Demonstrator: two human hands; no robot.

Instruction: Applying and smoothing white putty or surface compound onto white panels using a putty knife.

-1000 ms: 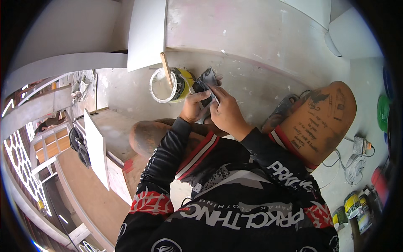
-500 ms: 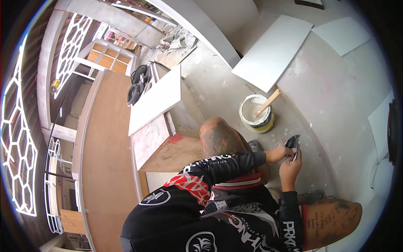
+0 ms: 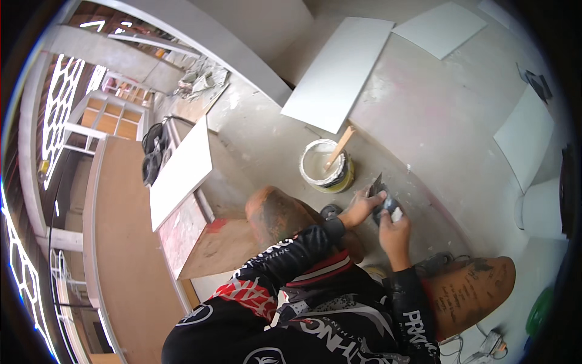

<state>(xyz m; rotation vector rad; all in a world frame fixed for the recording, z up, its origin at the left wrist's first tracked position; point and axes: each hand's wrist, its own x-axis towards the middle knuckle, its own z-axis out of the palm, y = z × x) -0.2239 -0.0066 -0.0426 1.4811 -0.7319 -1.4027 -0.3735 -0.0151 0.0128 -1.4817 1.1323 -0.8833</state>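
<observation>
Both hands are close together above the grey floor, to the right of my left knee. My left hand (image 3: 359, 209) is closed around a dark, thin-bladed scraper (image 3: 377, 183), its blade tilted up and away from me. My right hand (image 3: 396, 238) pinches a dark flat piece (image 3: 382, 213) with a white patch near the fingertips; its exact kind is hard to make out. Just beyond them stands an open bucket (image 3: 348, 179) of whitish paste, with smeared rim. A wooden stick (image 3: 341, 148) leans in it.
White panels (image 3: 339, 67) (image 3: 439, 29) (image 3: 526, 138) lie on the floor ahead and to the right. At left, a white board (image 3: 182, 173) rests on a low wooden box (image 3: 218, 246). Cables and a plug (image 3: 490, 347) lie at lower right, near a green object (image 3: 538, 312).
The view has shifted, so the bucket and panels appear farther left. My hands have drawn slightly apart, and the left one now shows the scraper blade separate from the dark piece at the right.
</observation>
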